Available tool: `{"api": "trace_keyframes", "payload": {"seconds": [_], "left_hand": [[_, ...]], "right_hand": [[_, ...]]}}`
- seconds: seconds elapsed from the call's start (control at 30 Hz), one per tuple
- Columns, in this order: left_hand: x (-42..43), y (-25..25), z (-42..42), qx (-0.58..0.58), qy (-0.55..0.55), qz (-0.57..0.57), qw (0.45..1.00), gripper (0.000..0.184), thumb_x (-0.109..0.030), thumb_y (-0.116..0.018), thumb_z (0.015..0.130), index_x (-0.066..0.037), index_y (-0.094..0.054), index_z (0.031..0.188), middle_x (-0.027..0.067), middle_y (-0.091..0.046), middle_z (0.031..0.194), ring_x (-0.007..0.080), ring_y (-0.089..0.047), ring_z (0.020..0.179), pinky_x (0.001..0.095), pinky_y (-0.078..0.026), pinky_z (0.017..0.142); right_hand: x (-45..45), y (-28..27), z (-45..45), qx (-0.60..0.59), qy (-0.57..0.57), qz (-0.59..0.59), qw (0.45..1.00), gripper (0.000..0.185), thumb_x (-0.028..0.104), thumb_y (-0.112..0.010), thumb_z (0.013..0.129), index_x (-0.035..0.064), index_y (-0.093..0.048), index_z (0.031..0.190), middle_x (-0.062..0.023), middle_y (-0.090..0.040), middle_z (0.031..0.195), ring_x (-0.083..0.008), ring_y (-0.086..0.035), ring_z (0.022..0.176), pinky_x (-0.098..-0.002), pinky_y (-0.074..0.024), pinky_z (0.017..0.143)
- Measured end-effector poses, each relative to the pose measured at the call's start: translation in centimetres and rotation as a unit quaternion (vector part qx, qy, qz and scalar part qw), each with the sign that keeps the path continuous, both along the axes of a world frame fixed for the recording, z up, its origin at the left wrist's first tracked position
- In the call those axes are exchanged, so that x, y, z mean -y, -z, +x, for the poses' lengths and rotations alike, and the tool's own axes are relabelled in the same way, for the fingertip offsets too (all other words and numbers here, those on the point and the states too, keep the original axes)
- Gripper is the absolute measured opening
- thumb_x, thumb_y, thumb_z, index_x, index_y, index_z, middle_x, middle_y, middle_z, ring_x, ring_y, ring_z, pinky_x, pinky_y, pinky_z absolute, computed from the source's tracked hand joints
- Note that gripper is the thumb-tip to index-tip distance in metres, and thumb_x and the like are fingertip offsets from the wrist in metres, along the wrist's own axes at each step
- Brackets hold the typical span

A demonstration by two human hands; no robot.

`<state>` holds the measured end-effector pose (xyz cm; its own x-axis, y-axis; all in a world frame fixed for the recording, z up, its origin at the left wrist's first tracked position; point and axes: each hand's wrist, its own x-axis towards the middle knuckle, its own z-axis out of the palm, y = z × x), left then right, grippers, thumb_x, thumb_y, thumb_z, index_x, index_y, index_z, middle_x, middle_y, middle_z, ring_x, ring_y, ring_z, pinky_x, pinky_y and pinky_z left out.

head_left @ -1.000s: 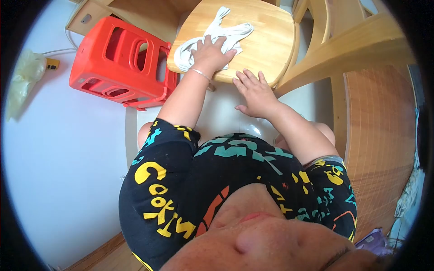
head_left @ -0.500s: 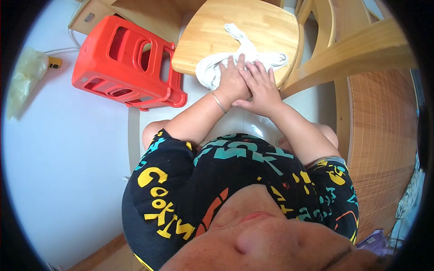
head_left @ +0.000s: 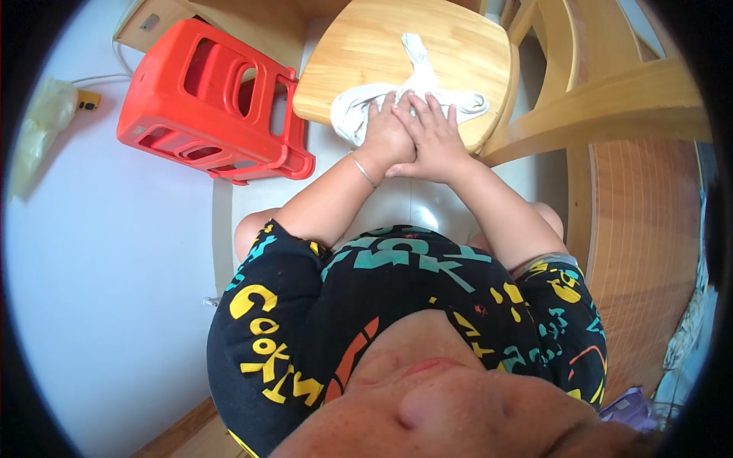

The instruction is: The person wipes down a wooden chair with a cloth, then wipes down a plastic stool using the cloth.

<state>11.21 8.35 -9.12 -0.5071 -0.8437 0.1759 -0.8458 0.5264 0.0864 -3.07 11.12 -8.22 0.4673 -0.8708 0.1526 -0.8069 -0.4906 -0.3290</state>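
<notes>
A white cloth (head_left: 353, 108) lies bunched on the light wooden chair seat (head_left: 450, 38), with a narrow twisted end pointing toward the far side. My left hand (head_left: 388, 137), a thin bracelet on its wrist, rests flat on the cloth near the seat's front edge. Partly over it lies my right hand (head_left: 435, 141), fingers stretched and spread, its thumb across the back of the left hand. Both hands are open and press on the cloth without gripping it. Some left fingers are hidden under the right hand.
Left of the chair is a red plastic stool (head_left: 214, 99). The chair's curved wooden backrest (head_left: 611, 99) rises on the right. A pale plastic bag (head_left: 42, 126) and a yellow object (head_left: 88, 100) are at far left. A wood-grain panel (head_left: 649, 229) stands right.
The cloth's narrow far end has swung slightly right and lies straighter. My hands, still overlapped, have shifted slightly left on the cloth. The view has also moved a little.
</notes>
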Motion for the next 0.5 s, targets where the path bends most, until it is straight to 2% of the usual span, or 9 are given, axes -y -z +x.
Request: {"api": "trace_keyframes", "payload": {"seconds": [0.23, 0.43, 0.5], "left_hand": [[-0.3, 1.5, 4.1, -0.001, -0.039, -0.033, 0.999, 0.064, -0.04, -0.064, 0.081, -0.014, -0.054, 0.139, 0.0214, -0.04, 0.149, 0.0466, -0.039, 0.132, 0.0629, -0.031, 0.104], [-1.1, 0.1, 2.7, 0.025, -0.066, -0.018, 0.997, 0.065, -0.043, -0.064, 0.081, -0.015, -0.054, 0.139, 0.0219, -0.037, 0.151, 0.0467, -0.035, 0.135, 0.0627, -0.029, 0.105], [-1.0, 0.1, 2.3, 0.028, -0.064, -0.017, 0.997, 0.065, -0.046, -0.061, 0.083, -0.016, -0.053, 0.14, 0.0212, -0.038, 0.151, 0.0456, -0.034, 0.136, 0.0617, -0.028, 0.107]], "right_hand": [[0.7, 0.5, 3.1, 0.009, -0.054, -0.008, 0.998, 0.116, 0.077, -0.073, 0.059, 0.022, -0.033, 0.153, -0.0188, -0.019, 0.16, -0.0449, -0.012, 0.148, -0.0713, -0.0087, 0.112], [0.7, 0.5, 2.1, 0.039, -0.082, -0.014, 0.996, 0.115, 0.077, -0.073, 0.06, 0.0198, -0.035, 0.151, -0.0197, -0.021, 0.16, -0.0445, -0.013, 0.148, -0.0688, -0.009, 0.114], [0.4, 0.4, 1.7, 0.065, -0.073, -0.011, 0.995, 0.107, 0.075, -0.071, 0.064, 0.0193, -0.039, 0.15, -0.0208, -0.026, 0.157, -0.0453, -0.017, 0.147, -0.0705, -0.0099, 0.112]]}}
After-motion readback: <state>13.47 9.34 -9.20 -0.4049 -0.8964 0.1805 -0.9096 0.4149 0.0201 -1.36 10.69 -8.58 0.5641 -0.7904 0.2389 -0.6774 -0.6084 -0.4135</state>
